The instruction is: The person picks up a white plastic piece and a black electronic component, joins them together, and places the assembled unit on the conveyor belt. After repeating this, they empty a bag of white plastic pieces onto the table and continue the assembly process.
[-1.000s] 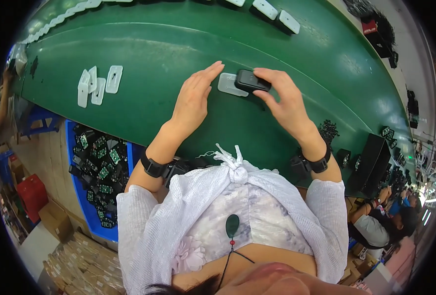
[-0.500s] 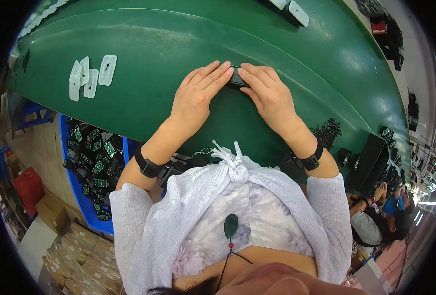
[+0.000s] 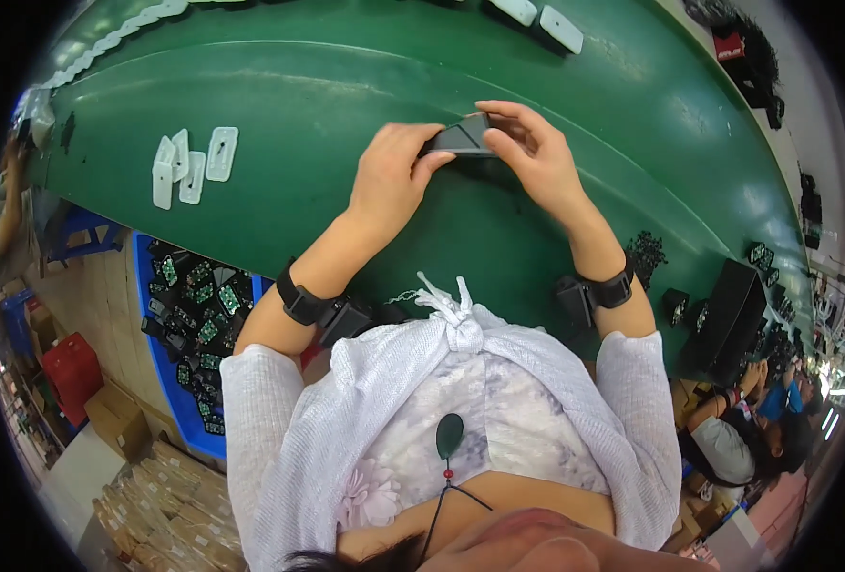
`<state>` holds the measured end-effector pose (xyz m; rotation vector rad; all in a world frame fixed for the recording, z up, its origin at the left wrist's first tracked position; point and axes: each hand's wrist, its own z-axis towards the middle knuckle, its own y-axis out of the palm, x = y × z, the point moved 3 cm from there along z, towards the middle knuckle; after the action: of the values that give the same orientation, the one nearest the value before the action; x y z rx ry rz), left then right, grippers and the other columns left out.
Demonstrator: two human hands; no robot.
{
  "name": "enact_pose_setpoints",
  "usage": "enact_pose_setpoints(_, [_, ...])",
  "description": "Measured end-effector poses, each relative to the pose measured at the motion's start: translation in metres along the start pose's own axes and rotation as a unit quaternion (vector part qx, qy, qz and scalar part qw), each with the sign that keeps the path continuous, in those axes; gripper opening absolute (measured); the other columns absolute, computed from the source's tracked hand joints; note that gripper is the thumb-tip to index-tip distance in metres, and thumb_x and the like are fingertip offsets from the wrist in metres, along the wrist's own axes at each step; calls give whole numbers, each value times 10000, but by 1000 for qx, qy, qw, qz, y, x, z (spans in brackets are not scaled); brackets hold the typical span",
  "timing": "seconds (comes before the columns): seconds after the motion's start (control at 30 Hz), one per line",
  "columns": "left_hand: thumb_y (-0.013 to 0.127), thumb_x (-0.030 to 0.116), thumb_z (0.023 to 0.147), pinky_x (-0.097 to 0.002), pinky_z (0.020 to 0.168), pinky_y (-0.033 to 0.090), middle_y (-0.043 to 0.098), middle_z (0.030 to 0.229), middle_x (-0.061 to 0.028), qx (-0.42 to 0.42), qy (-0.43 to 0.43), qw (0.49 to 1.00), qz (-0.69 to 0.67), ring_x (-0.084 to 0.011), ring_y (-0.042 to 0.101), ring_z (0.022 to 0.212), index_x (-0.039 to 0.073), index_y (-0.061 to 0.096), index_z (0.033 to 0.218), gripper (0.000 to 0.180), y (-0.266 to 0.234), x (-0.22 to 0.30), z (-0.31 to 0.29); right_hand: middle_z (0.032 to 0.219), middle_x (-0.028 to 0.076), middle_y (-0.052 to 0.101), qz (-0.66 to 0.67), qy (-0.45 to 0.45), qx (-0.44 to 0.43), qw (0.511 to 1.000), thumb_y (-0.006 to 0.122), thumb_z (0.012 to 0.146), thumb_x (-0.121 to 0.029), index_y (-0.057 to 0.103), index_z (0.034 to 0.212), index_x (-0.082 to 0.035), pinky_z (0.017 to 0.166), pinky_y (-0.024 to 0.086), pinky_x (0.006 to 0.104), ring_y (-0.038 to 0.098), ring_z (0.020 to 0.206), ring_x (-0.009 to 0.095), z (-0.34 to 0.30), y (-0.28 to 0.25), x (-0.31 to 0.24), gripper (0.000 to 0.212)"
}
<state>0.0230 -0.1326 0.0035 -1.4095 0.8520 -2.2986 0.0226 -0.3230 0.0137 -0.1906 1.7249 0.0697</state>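
Observation:
Between my two hands is a black rectangular plastic case (image 3: 463, 138), tilted up from the green tabletop so that a flat grey face shows. My left hand (image 3: 387, 176) grips its left end, thumb along the near edge and fingers behind. At the other end, my right hand (image 3: 543, 164) pinches it between the thumb and the curled fingers. Both hands hide the ends of the case, and what is inside it cannot be made out.
Several white plastic trays (image 3: 221, 153) lie at the left. A blue bin (image 3: 146, 276) of circuit boards in black housings stands below the table's left edge. At right are a pile of small black parts (image 3: 646, 255) and a black box (image 3: 731, 310). White trays (image 3: 562, 30) line the far side.
The case has been tipped up and now shows a grey face. My fingers, which lay flat across its top, have moved apart to its two ends.

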Motion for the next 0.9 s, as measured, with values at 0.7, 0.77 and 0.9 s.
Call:
enact_pose_setpoints(0.7, [610, 180, 918, -263, 674, 506, 653, 957, -85, 61, -176, 955, -231, -129, 622, 796, 14, 578, 1177, 310, -24, -22, -42, 1144, 73, 576, -19, -69, 22, 997, 671, 860, -37, 498, 1280, 1, 943, 434, 280, 554, 1057, 154, -17, -11, -19, 456])
enact_pose_setpoints(0.77, [639, 165, 877, -297, 662, 495, 630, 941, -100, 122, -165, 970, -133, -182, 603, 746, 23, 596, 1119, 284, -49, -30, -47, 1150, 58, 580, -58, -79, 26, 995, 653, 867, -30, 516, 1275, -2, 946, 427, 277, 557, 1055, 145, -20, -30, -22, 431])
enact_pose_setpoints(0.9, [666, 152, 829, -377, 764, 476, 613, 961, -126, 203, -151, 965, 74, -291, 575, 830, 33, 606, 1070, 275, -95, -60, -59, 1167, 72, 586, -56, -99, 97, 989, 657, 855, -9, 521, 1273, 2, 942, 428, 279, 561, 1060, 145, -26, -60, -28, 440])
